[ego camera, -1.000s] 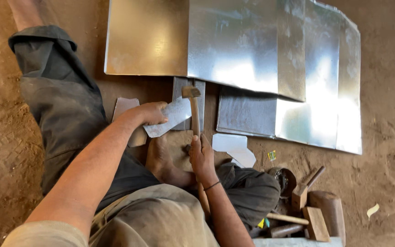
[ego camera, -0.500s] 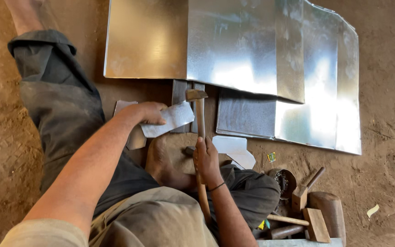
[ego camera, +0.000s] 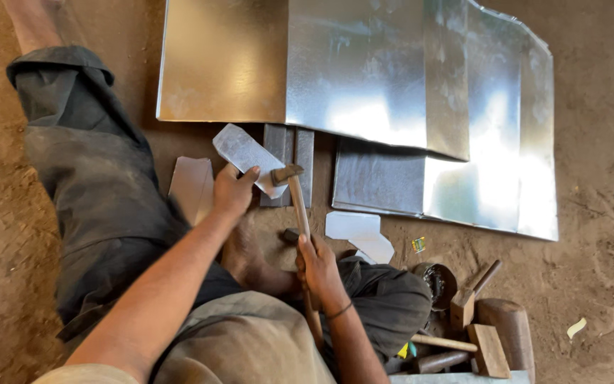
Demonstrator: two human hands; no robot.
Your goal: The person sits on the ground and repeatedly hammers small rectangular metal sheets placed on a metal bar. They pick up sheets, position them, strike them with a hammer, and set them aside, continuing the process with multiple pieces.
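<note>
gripping a small grey strip of sheet metal (ego camera: 246, 151) near the middle of the frame, the left hand (ego camera: 232, 190) is pinched on its lower end, thumb on top. a wooden-handled hammer with a dark steel head (ego camera: 287, 174) is held in the right hand (ego camera: 319, 264), whose grip is wrapped tight about the shaft, the head touching the strip just beside the left thumb. a narrow dark steel bar (ego camera: 289, 163) lies under the strip on the dirt floor (ego camera: 591, 284). large shiny galvanised sheets (ego camera: 364, 71) fill the upper frame. the thumb could be struck if a blow lands off line, and the strip could be skewed if it is loosely held.
</note>
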